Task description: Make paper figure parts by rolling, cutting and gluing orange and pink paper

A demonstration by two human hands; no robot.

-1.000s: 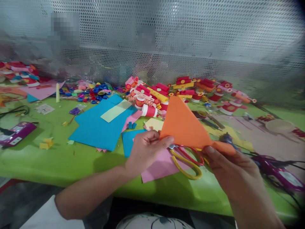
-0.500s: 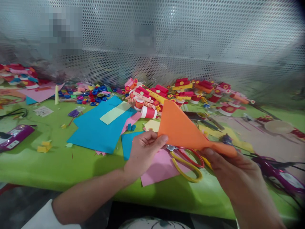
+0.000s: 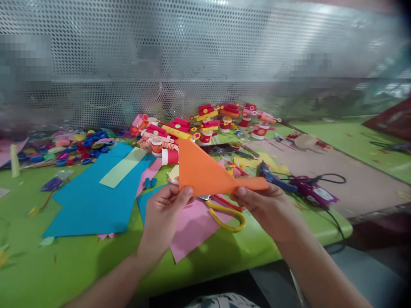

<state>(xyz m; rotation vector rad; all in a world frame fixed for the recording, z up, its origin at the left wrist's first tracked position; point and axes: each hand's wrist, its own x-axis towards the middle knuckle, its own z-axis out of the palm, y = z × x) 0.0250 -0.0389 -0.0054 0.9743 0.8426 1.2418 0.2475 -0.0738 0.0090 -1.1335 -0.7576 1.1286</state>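
An orange sheet of paper point(image 3: 202, 171) is held up over the table between both hands, its right end curled into a narrow roll and its left part spread flat. My left hand point(image 3: 163, 214) pinches the lower left corner, thumb in front. My right hand point(image 3: 269, 209) grips the rolled end between thumb and fingers. Just beneath the paper lie scissors point(image 3: 229, 218) with one yellow and one red handle; the blades are mostly hidden. They rest on a pink sheet point(image 3: 195, 231) near the table's front edge.
Blue sheets point(image 3: 99, 201) with a pale green strip point(image 3: 122, 167) lie at left. Behind are bottle caps point(image 3: 90, 147), red paper cup models point(image 3: 205, 128) and a tipped red cup point(image 3: 170, 156). A glue gun point(image 3: 276, 177) and a purple corded device point(image 3: 316, 191) lie at right on the green table point(image 3: 122, 261).
The view has turned to the right, so the table things appear farther left. Both hands still hold the orange paper, with its rolled end now more level.
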